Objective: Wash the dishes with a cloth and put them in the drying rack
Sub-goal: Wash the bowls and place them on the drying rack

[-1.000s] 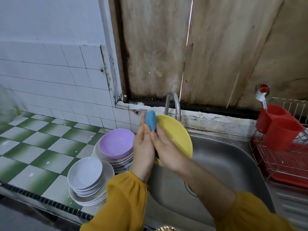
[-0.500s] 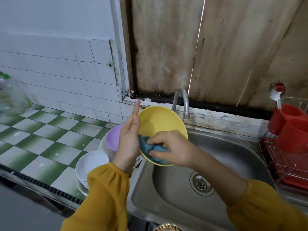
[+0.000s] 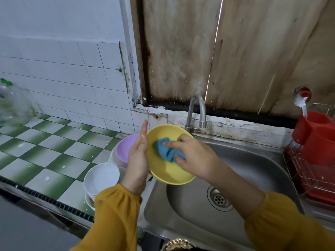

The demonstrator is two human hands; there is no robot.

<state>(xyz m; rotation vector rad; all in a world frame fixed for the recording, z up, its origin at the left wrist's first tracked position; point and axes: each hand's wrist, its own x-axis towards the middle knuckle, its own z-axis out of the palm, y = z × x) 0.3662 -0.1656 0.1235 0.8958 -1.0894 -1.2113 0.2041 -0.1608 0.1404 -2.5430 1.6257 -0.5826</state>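
Observation:
I hold a yellow plate (image 3: 168, 171) tilted over the left end of the steel sink (image 3: 253, 169). My left hand (image 3: 137, 160) lies flat against the plate's left rim with straight fingers, propping it up. My right hand (image 3: 194, 156) grips a crumpled blue cloth (image 3: 164, 149) and presses it onto the plate's inner face. A red wire drying rack (image 3: 308, 174) stands to the right of the sink.
A purple bowl (image 3: 123, 149) tops a stack, and white bowls (image 3: 100, 178) are stacked on the green-checked counter to the left. The faucet (image 3: 196, 109) rises behind the plate. Red cups (image 3: 319, 138) and a spoon (image 3: 301, 102) sit in the rack. A glass jar (image 3: 12, 105) is far left.
The plate turned from edge-on to face me. My right hand brought the cloth from the top rim down and then up across the inner face.

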